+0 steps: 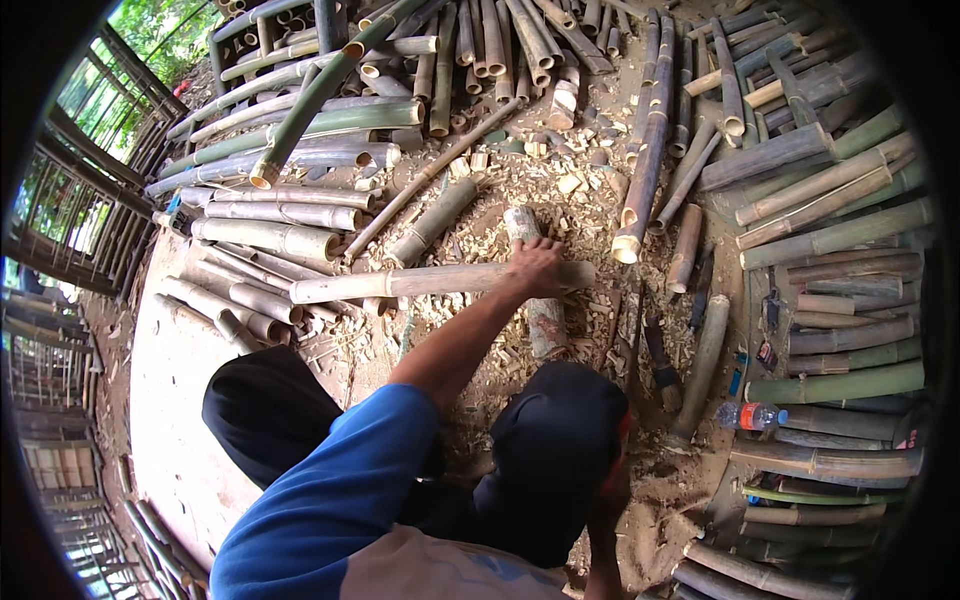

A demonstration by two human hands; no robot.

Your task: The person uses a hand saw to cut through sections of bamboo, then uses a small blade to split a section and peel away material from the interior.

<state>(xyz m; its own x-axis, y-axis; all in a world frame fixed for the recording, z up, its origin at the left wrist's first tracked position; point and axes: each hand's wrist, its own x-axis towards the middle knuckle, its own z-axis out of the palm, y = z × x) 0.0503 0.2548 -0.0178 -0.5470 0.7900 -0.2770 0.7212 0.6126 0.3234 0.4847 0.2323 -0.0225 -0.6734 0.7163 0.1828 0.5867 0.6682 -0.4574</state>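
Left hand (537, 262): fingers wrapped over a pale bamboo pole (430, 280), near its right end; the pole is pressed from above. Right hand (612, 495): seen low beside the right knee (555, 430), largely hidden; whether anything is grasped, or how the fingers are set, cannot be told.

Bamboo pole: one, laid crosswise over a short log (547, 325) with mottled bark, its longer part extended to the left. No split or notch can be made out on it; the work on this piece is judged to be at an early stage, with most of it left to be done.

Wood chips (450, 315): many, strewn around the log; by these, a good deal of chopping is judged to have been done on the spot.

Thick bamboo piece (432, 222): one, laid just beyond the pole. Bamboo lengths (270, 240): several, heaped to the left. Stacked bamboo (835, 240): a large quantity, ranged along the right; which lengths are finished and which are waiting cannot be told.

Plastic bottle (750, 416): one, clear, orange-labelled, blue-capped, laid among the right-hand stack. Pale board (165, 400): one, at the left. Slatted wall (80, 210): at far left, foliage visible behind.
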